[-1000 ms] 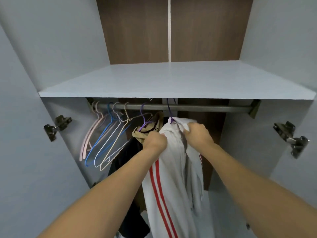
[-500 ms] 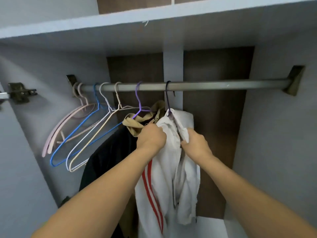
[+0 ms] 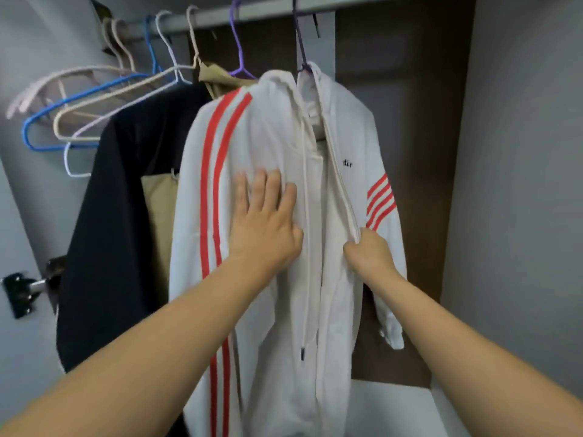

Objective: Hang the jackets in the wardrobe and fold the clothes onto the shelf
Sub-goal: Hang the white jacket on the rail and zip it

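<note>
A white jacket with red stripes [image 3: 271, 130] hangs from a dark purple hanger [image 3: 299, 36] on the wardrobe rail [image 3: 265, 9]. My left hand [image 3: 268, 216] lies flat with straight fingers against the jacket's left front panel. My right hand [image 3: 369, 250] pinches the zipper edge of the right front panel. To the left hangs a black and tan jacket [image 3: 126, 190] on a light purple hanger [image 3: 238, 42].
Several bare hangers [image 3: 94, 99] in pink, blue, beige and white crowd the rail's left end. A door hinge [image 3: 25, 291] sticks out at the left wall. The grey side wall [image 3: 520, 184] stands close on the right. A white wardrobe floor [image 3: 394, 408] shows below.
Both hands have slid down from the jacket's collar to its chest. The jacket now hangs spread out, and my view has dropped below the shelf.
</note>
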`<state>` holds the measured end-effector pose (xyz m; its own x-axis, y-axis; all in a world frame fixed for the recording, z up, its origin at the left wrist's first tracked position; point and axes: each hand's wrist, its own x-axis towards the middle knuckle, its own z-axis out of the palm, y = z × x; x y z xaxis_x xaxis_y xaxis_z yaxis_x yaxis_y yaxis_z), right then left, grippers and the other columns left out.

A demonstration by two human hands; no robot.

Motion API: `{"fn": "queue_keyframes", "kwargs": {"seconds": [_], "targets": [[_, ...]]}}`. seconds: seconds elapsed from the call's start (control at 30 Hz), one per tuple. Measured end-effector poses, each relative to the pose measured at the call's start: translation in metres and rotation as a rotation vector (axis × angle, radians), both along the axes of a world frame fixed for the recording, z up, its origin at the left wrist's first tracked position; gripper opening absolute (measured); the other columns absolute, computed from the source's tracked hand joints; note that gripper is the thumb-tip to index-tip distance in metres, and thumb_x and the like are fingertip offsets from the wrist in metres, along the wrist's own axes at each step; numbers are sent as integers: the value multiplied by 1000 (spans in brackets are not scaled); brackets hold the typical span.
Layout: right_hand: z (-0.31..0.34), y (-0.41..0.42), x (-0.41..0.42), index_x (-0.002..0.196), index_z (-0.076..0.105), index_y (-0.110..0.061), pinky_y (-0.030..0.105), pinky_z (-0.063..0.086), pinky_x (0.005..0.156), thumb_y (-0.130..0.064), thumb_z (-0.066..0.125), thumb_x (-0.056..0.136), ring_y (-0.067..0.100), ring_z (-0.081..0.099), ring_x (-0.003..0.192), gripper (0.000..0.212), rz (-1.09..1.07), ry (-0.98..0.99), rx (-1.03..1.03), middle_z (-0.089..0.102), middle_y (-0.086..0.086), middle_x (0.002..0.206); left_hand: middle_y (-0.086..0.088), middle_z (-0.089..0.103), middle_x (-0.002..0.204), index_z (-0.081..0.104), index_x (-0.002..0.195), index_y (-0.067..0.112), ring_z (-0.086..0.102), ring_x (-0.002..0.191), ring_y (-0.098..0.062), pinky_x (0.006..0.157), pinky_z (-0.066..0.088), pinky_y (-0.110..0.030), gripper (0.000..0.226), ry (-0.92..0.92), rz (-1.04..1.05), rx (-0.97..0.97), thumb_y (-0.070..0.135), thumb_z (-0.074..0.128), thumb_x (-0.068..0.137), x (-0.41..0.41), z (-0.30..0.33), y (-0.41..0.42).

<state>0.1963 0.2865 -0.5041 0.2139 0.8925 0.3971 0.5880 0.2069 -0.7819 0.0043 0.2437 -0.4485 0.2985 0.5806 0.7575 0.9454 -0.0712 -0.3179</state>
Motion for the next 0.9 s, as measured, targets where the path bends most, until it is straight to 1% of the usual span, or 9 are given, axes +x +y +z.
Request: {"fn": "queue_keyframes", "kwargs": {"seconds": [0.13,0.23,0.33,0.43,0.53,0.63,0.73,0.83,0.9], "targets": [[-72,-10,2,106,56,5,46,55,76,-11,45,94,32,60,87,23,-21,22,-51,59,12,95,-17,16,158,29,149,15,3,147,-34,116,-18,-55,65,-106,-42,-217,42,38,91,15,-87,-10],[-129,-10,2,99,59,1,44,54,75,-17,43,99,31,61,85,24,-2,29,-85,61,16,95,-16,16,158,28,149,20,7,145,-31,112,-16,-51,63,-211,-70,-360,43,39,91,23,-152,-13],[-192,-12,9,100,60,-3,36,48,69,-20,45,100,24,58,81,22,-59,80,-111,61,8,94,-12,20,154,29,148,24,17,137,-30,112,8,-49,61,-324,-97,-471,43,42,91,26,-218,-14],[-248,-18,21,103,61,-9,28,40,74,-19,52,97,20,55,88,15,-132,125,-67,60,4,98,-13,43,130,43,136,16,42,113,-30,94,36,-41,52,-464,-168,-456,35,52,89,29,-277,-15],[-287,-32,27,87,60,-10,32,43,67,-23,58,94,26,61,87,15,-175,226,-25,63,6,90,-5,52,106,47,110,13,50,95,-23,84,41,-36,30,-928,-256,-536,26,60,86,35,-324,-17],[-305,-53,28,85,58,-13,45,53,72,-42,64,90,28,62,83,30,-229,339,33,63,6,86,-9,59,87,48,84,14,56,84,-29,73,46,-36,18,-1475,-151,-797,26,62,87,49,-355,-15],[-308,-67,34,91,54,-18,39,51,70,-58,63,85,20,61,81,42,-301,297,101,62,-3,86,-1,45,68,54,79,19,46,60,-19,55,33,-27,22,-2120,-99,-1126,35,65,86,60,-381,-16],[-308,-74,43,100,50,-22,33,48,65,-57,65,83,15,59,81,42,-253,183,75,60,-8,91,-2,38,75,48,84,21,39,61,-19,57,32,-29,34,-2351,-172,-1393,46,70,80,68,-403,-16],[-308,-79,51,95,49,-23,32,48,58,-52,66,83,13,60,76,36,-249,106,18,60,-8,86,-4,52,106,55,112,16,59,90,-23,77,47,-33,55,-2375,-215,-1441,50,76,74,77,-416,-16]]}}
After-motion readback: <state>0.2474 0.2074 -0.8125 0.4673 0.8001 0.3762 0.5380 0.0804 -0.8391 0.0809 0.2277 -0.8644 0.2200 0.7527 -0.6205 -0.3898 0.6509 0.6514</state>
